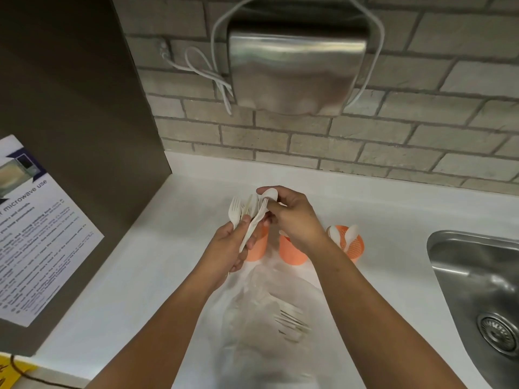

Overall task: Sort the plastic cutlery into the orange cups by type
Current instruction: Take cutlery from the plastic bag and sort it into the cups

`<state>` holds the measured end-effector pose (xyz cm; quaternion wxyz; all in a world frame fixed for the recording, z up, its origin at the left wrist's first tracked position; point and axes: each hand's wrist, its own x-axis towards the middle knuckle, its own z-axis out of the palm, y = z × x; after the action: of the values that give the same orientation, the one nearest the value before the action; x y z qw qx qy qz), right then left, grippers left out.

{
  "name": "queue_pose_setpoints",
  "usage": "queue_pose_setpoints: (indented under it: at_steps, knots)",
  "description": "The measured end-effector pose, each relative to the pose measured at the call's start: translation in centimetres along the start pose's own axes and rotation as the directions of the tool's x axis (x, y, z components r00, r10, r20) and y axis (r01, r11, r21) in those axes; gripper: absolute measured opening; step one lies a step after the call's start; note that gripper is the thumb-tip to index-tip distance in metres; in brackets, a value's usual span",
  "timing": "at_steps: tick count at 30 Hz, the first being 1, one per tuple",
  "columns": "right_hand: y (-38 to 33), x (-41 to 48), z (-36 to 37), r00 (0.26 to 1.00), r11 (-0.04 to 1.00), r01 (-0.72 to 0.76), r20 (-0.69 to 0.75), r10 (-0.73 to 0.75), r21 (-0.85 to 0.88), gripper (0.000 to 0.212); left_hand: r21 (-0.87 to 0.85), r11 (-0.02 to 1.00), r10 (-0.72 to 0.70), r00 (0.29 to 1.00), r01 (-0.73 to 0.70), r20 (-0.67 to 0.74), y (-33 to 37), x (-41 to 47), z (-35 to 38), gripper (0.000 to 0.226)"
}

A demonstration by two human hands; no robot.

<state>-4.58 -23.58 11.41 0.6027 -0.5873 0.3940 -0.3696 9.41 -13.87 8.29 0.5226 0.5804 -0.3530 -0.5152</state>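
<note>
Behind the counter, a brick wall (393, 130) carries a metal box (295, 66) with a white cord (213, 77) looped beside it. A white counter (379, 220) runs below the wall. A dark panel (70, 94) closes its left end and bears a printed notice (36, 234). A steel sink (477, 276) is set into the counter at the right.

A clear plastic bag (261, 318) lies on the counter between the forearms, with white forks (292, 321) visible inside it. Three orange cups stand in a row beyond the bag:
- left cup (257, 245), partly hidden behind the left hand; contents cannot be told.
- middle cup (292, 251), partly hidden behind the right wrist; contents cannot be told.
- right cup (352, 244), perforated, holding white spoons (351, 234).

Left hand (227, 248): fingers curled around the handles of a bundle of cutlery (247, 214), held above the left cup, heads pointing up and away.

Right hand (295, 217): thumb and forefinger pinch the bowl of one spoon (270, 195) at the top of the bundle.
</note>
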Motion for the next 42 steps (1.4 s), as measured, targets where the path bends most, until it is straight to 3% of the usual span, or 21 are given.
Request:
queue_pose_setpoints:
  at_steps: [2,6,9,12,15,18,21,24,28,34,36,39,42]
  knots:
    - [0.2,-0.1,-0.1,1.000,1.000,-0.016,0.019,0.016,0.010,0.025,0.015,1.000,0.004,1.000,-0.004,0.011,-0.1,-0.1,-0.2,0.042]
    - [0.1,-0.3,0.0,0.995,0.995,-0.032,-0.101,0.023,-0.091,0.028,0.070,0.997,0.017,1.000,-0.018,0.014,-0.3,-0.4,-0.4,0.038]
    - [-0.3,-0.4,0.0,0.998,0.997,-0.054,0.009,0.055,-0.062,0.024,0.074,0.997,0.024,1.000,-0.025,0.014,-0.3,-0.4,-0.6,0.033]
    - [-1.3,-0.5,-0.4,0.972,0.976,-0.183,0.167,0.163,0.116,0.034,0.106,0.993,0.040,0.997,-0.046,0.061,0.1,-0.6,-0.9,0.034]
    - [-1.8,-0.5,-0.6,0.963,0.976,-0.204,0.195,0.186,0.073,0.028,0.126,0.991,0.035,0.995,-0.046,0.092,0.2,-0.7,-1.3,0.037]
    - [-2.0,-0.7,-0.4,0.980,0.986,-0.160,0.111,0.163,-0.041,0.016,0.130,0.991,0.020,0.994,-0.034,0.105,0.2,-0.9,-1.7,0.035]
    - [-1.7,-0.9,0.1,0.992,0.986,-0.095,-0.095,0.082,-0.136,0.015,0.137,0.989,0.029,0.993,-0.045,0.117,0.5,-1.3,-2.1,0.029]
    - [-0.8,-0.9,0.5,0.956,0.975,-0.054,-0.294,-0.012,-0.216,0.018,0.150,0.988,0.034,0.996,-0.047,0.087,0.7,-1.4,-2.5,0.030]
    - [-0.9,-1.4,0.4,0.957,0.968,-0.033,-0.288,-0.041,-0.248,0.012,0.195,0.979,0.031,0.994,-0.052,0.109,0.8,-1.4,-2.3,0.034]
    - [-1.9,-3.2,-1.3,0.955,0.996,-0.080,-0.282,0.091,0.049,0.008,0.219,0.971,0.062,0.988,-0.092,0.140,1.2,-1.3,-0.3,0.042]
    - [-1.9,-3.7,-2.4,0.961,0.993,-0.102,-0.252,0.113,0.056,0.012,0.241,0.966,0.063,0.988,-0.095,0.140,1.6,-1.4,0.7,0.042]
    - [-2.0,-4.4,-3.9,0.938,0.999,-0.047,-0.344,0.044,-0.002,0.014,0.256,0.961,0.066,0.986,-0.104,0.154,1.8,-1.6,2.1,0.035]
    - [-2.1,-5.0,-5.6,0.865,0.999,-0.003,-0.501,-0.023,-0.051,0.012,0.226,0.968,0.079,0.985,-0.112,0.153,1.6,-1.5,3.1,0.026]
